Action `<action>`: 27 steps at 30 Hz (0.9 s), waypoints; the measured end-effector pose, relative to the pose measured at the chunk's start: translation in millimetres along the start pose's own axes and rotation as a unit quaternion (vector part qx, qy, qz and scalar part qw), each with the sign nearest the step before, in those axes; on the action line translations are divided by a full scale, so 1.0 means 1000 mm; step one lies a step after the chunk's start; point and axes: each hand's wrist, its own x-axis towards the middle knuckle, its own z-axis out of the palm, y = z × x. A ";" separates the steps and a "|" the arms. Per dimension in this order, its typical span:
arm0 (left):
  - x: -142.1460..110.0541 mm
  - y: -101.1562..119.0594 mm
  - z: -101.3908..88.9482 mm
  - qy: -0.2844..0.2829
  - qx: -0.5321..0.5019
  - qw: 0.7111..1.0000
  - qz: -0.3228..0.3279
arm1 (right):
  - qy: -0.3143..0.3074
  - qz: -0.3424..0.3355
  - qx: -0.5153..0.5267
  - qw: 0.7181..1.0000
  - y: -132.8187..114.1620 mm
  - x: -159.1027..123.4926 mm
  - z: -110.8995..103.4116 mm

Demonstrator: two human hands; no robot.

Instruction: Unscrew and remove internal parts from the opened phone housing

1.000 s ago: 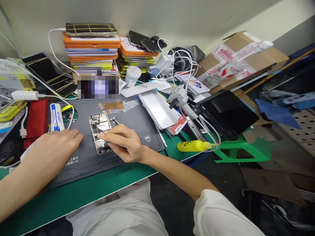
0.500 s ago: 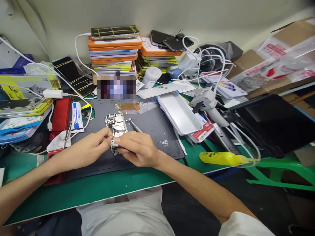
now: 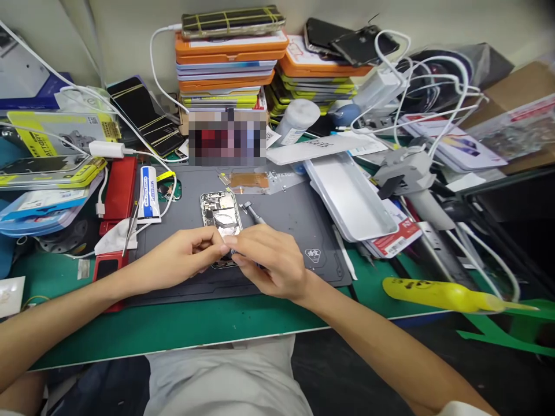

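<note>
An opened phone point(image 3: 222, 212) with its inner parts bare lies on the dark grey work mat point(image 3: 186, 199). My left hand point(image 3: 197, 251) is closed over the phone's lower end, thumb and index finger pinched together. From the other side my right hand point(image 3: 273, 260) reaches in with bent fingers, its fingertips meeting those of the left. Something dark shows under the right fingers, but I cannot tell what it is. Whatever the left fingertips pinch is too small to make out. A small grey-handled tool point(image 3: 254, 212) lies just right of the phone.
Red cases point(image 3: 118, 188) with tweezers point(image 3: 130, 228) and a white-blue tube point(image 3: 148, 193) stand left. White trays point(image 3: 355, 202) and a yellow bottle point(image 3: 429, 294) are right. Stacked orange boxes point(image 3: 229, 52) and a blurred-out screen point(image 3: 228, 138) stand at the back.
The head view has shifted, so the bench sits farther right in the picture. My left hand has moved right over the phone, and both hands' fingertips now touch.
</note>
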 end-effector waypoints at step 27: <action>0.000 -0.005 -0.006 -0.078 -0.079 0.993 -0.036 | -0.015 0.002 -0.019 1.000 -0.003 0.003 -0.002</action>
